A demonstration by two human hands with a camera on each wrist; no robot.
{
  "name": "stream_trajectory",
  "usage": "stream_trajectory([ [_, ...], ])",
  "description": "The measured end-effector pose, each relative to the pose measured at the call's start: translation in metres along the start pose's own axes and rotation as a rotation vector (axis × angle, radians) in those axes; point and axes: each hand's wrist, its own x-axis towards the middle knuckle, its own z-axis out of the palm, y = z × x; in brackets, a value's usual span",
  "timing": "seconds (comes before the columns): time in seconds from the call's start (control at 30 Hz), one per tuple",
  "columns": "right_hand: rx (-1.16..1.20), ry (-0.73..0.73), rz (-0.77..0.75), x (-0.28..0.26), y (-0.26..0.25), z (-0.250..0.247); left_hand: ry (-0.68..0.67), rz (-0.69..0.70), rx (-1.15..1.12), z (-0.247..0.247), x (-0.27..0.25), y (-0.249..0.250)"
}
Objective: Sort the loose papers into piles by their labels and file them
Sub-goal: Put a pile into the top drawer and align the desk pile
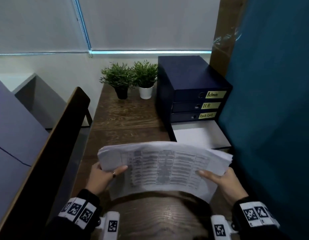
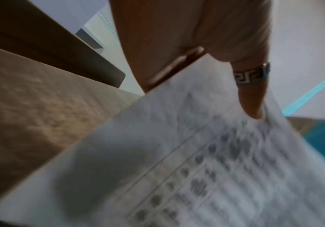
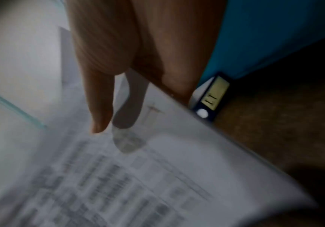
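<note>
A thick stack of white papers (image 1: 165, 167) with a printed table on top is held above the wooden desk (image 1: 126, 116). My left hand (image 1: 105, 175) grips its left edge, thumb on top with a ring; the left wrist view shows that thumb (image 2: 252, 95) pressing the papers (image 2: 196, 169). My right hand (image 1: 219, 179) grips the right edge, thumb on top; in the right wrist view the thumb (image 3: 101, 107) lies on the sheet (image 3: 157, 176). At the back right stands a dark blue drawer unit (image 1: 190, 84) labelled Admin (image 1: 215, 94), H.R (image 1: 210, 105) and Task List (image 1: 207, 115).
Below the three labelled drawers, a white sheet (image 1: 198, 134) lies in an open drawer. Two potted plants (image 1: 131, 78) stand at the back of the desk. A teal partition (image 1: 274, 101) closes the right side, a dark wooden board (image 1: 51, 144) the left. A labelled blue file (image 3: 212, 98) appears in the right wrist view.
</note>
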Motion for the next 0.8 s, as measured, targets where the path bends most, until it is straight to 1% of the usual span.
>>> stream_trajectory([
  [0.07, -0.075, -0.034, 0.032, -0.004, 0.014, -0.005, -0.110, -0.043, 0.016, 0.002, -0.004, -0.010],
  [0.1, -0.119, -0.053, 0.042, -0.005, 0.020, -0.007, -0.144, -0.076, 0.046, 0.003, -0.006, -0.015],
  [0.13, -0.146, -0.046, 0.058, -0.005, 0.024, -0.007, -0.148, -0.105, 0.055, 0.006, -0.007, -0.018],
  [0.2, -0.163, -0.031, 0.063, -0.007, 0.021, -0.004, -0.107, -0.118, 0.036, 0.007, -0.009, -0.020],
  [0.3, -0.109, -0.005, 0.088, -0.007, 0.018, -0.005, -0.054, -0.120, 0.057, -0.002, -0.003, -0.026],
  [0.37, -0.104, 0.023, 0.099, -0.005, 0.023, -0.006, -0.066, -0.143, 0.104, -0.002, -0.001, -0.031],
  [0.47, -0.206, -0.046, 0.095, 0.000, 0.030, -0.009, -0.103, -0.152, 0.136, 0.009, -0.004, -0.031],
  [0.5, -0.214, -0.037, 0.052, 0.001, 0.026, -0.010, -0.106, -0.134, 0.129, 0.014, -0.004, -0.024],
  [0.57, -0.218, 0.052, -0.117, 0.007, 0.009, -0.017, -0.118, -0.067, 0.142, 0.018, 0.000, -0.003],
  [0.6, -0.301, 0.126, -0.213, 0.011, -0.006, -0.018, -0.146, -0.021, 0.174, 0.019, 0.003, 0.011],
  [0.67, -0.593, 0.210, -0.386, 0.016, -0.036, -0.017, -0.235, 0.104, 0.314, 0.022, 0.007, 0.043],
  [0.7, -0.713, 0.187, -0.432, 0.016, -0.050, -0.010, -0.295, 0.185, 0.396, 0.025, 0.007, 0.058],
  [0.73, -0.832, 0.123, -0.450, 0.015, -0.062, 0.001, -0.345, 0.258, 0.481, 0.028, 0.008, 0.070],
  [0.77, -0.911, 0.023, -0.436, 0.017, -0.070, 0.010, -0.383, 0.321, 0.549, 0.035, 0.007, 0.081],
  [0.8, -0.945, -0.094, -0.384, 0.021, -0.074, 0.018, -0.419, 0.362, 0.587, 0.044, 0.007, 0.088],
])
